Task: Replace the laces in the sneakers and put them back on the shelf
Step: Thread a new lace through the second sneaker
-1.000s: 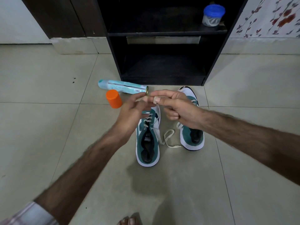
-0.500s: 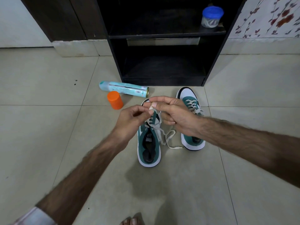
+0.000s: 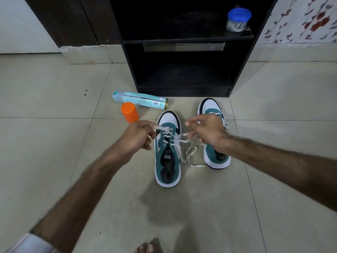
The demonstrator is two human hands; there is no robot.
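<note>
Two green-and-white sneakers stand on the tiled floor in front of a dark shelf unit (image 3: 182,88). The left sneaker (image 3: 167,161) is partly laced with a white lace (image 3: 175,141). My left hand (image 3: 136,137) pinches one end of that lace at the shoe's left side. My right hand (image 3: 207,132) holds the other end with curled fingers, to the right of the shoe and over the right sneaker (image 3: 209,108). The lace's loose tail (image 3: 193,157) loops on the floor between the shoes.
A teal spray can (image 3: 140,100) lies on its side left of the shelf, with its orange cap (image 3: 129,112) standing beside it. A blue-lidded jar (image 3: 238,20) sits on the upper shelf. My toes (image 3: 147,248) show at the bottom edge.
My hands, close together above the left sneaker's toe, have moved apart, left hand to the left and right hand to the right, drawing the lace ends sideways.
</note>
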